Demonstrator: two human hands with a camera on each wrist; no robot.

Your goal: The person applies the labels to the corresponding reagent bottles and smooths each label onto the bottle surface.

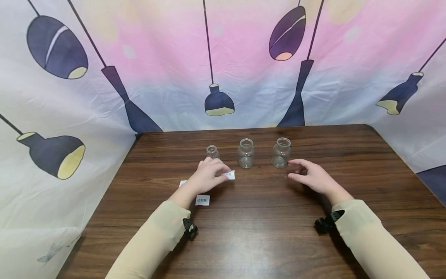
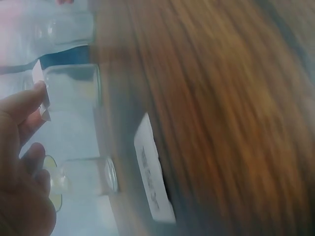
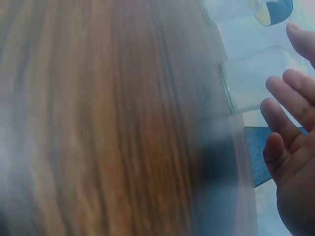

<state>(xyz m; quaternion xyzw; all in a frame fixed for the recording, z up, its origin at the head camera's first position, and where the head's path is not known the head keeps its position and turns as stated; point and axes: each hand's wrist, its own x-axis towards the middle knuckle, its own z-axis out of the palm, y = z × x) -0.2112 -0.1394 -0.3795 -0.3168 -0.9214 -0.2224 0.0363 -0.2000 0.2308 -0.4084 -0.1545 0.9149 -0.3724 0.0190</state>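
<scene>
Between thumb and forefinger, my left hand pinches a small white paper label with printed characters; the left wrist view shows it tilted at the fingertips. Just behind that hand stands a small clear glass bottle, its lower part hidden in the head view. To its right are two larger open glass jars, the middle jar and the right jar, both upright. My right hand hovers beside the right jar with fingers loosely bent, holding nothing; whether a fingertip touches the glass I cannot tell.
A second printed label lies on the brown wooden table, near my left wrist. Another white label is partly hidden behind the left forearm. A cloth backdrop with printed lamps hangs behind the table.
</scene>
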